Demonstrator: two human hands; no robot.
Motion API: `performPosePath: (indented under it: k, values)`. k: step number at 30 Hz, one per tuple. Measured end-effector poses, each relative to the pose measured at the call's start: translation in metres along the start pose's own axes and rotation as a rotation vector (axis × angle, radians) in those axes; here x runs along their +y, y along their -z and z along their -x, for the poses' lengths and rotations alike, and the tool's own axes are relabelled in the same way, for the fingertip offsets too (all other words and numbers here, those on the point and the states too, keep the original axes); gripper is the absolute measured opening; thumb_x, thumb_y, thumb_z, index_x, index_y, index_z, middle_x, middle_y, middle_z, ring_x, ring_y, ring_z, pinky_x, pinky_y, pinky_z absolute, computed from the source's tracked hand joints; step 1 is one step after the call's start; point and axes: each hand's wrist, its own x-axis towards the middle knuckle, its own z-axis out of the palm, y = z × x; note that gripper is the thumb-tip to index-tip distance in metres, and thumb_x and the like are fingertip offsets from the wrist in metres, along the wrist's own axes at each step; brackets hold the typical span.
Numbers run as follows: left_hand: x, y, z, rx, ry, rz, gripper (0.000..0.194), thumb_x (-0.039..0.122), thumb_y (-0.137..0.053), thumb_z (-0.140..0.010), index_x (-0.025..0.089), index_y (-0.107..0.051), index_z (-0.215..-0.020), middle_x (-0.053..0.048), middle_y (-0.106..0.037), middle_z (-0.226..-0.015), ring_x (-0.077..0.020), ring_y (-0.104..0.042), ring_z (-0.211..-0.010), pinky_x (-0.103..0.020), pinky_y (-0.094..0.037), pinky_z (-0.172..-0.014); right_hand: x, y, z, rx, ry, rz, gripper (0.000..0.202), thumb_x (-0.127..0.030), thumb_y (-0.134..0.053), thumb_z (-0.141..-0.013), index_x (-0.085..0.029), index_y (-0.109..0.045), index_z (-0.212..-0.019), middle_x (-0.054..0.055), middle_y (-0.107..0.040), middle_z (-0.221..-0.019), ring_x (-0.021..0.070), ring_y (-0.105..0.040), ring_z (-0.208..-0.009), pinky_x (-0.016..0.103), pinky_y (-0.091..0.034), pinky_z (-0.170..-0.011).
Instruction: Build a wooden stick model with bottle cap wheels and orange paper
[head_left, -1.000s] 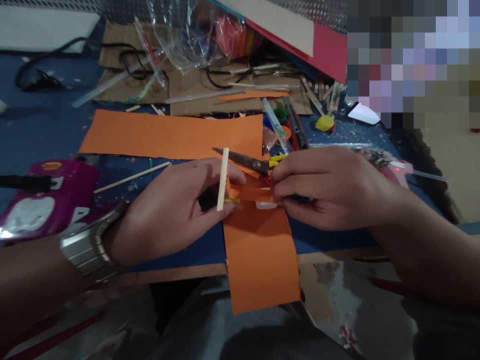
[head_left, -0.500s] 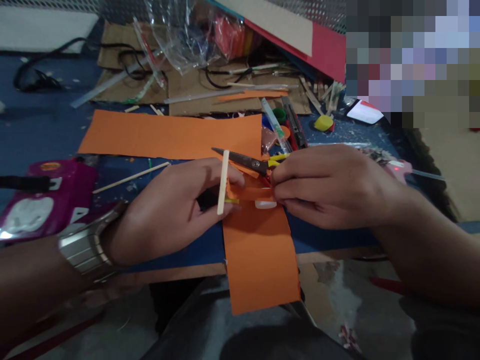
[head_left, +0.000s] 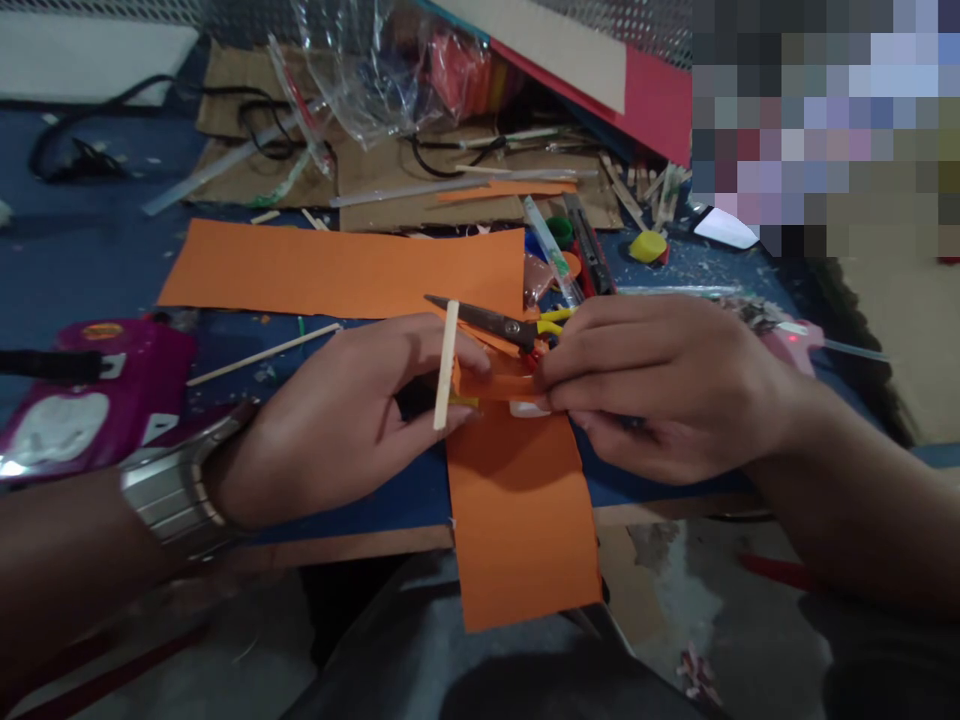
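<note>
My left hand (head_left: pixel 337 410), wearing a metal watch (head_left: pixel 171 500), is closed round the left end of a small orange paper strip (head_left: pixel 499 386). A flat wooden stick (head_left: pixel 447 365) stands upright across its fingertips; whether it is joined to the strip I cannot tell. The right end of this strip is pinched between the fingers of my right hand (head_left: pixel 660 385). Behind the strip lie scissors (head_left: pixel 495 320) with yellow handles, partly hidden by my right hand. Below my fingers, a long orange paper piece (head_left: pixel 525 520) hangs over the table edge. A small white object (head_left: pixel 529 409) shows under the strip.
Another orange paper sheet (head_left: pixel 337 268) lies across the table. At left sits a purple device (head_left: pixel 82 400) with a black cable. A box cutter (head_left: pixel 589 245), a yellow cap (head_left: pixel 648 246) and a pink glue gun (head_left: pixel 793 345) are behind and right. Cardboard (head_left: pixel 390 210) lies at the back.
My right hand has shifted slightly, its lower fingers spreading down a little from the strip. My left hand, the stick and the large orange papers have hardly moved.
</note>
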Motion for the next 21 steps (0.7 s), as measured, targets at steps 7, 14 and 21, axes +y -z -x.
performPosePath:
  k: [7, 14, 21]
  values:
    - [-0.004, 0.0, 0.002, 0.002, 0.025, -0.025, 0.023, 0.035, -0.073, -0.105, 0.032, -0.071, -0.128, 0.001, -0.084, -0.126, -0.0293, -0.082, -0.114, -0.041, -0.061, -0.093, 0.002, -0.003, -0.001, 0.019, -0.006, -0.028, 0.023, -0.004, -0.063, -0.096, -0.023, -0.075, -0.102, 0.007, -0.087, -0.105, 0.0243, -0.08, -0.094, 0.045, -0.067, -0.089]
    - [-0.005, 0.001, 0.003, 0.002, 0.055, -0.008, 0.033, 0.038, -0.075, -0.104, 0.034, -0.072, -0.137, -0.001, -0.084, -0.129, -0.0317, -0.082, -0.117, -0.042, -0.064, -0.095, 0.004, -0.011, -0.001, 0.049, -0.023, -0.039, 0.026, -0.008, -0.059, -0.102, -0.022, -0.079, -0.111, 0.007, -0.087, -0.109, 0.0239, -0.08, -0.099, 0.048, -0.067, -0.097]
    - [-0.005, 0.003, 0.001, -0.011, 0.057, -0.016, 0.033, 0.036, -0.073, -0.103, 0.034, -0.07, -0.136, -0.001, -0.084, -0.128, -0.0307, -0.083, -0.114, -0.041, -0.065, -0.091, 0.004, -0.018, -0.006, 0.036, -0.046, -0.059, 0.032, -0.005, -0.058, -0.1, -0.019, -0.081, -0.117, 0.008, -0.087, -0.122, 0.0257, -0.078, -0.111, 0.051, -0.065, -0.104]
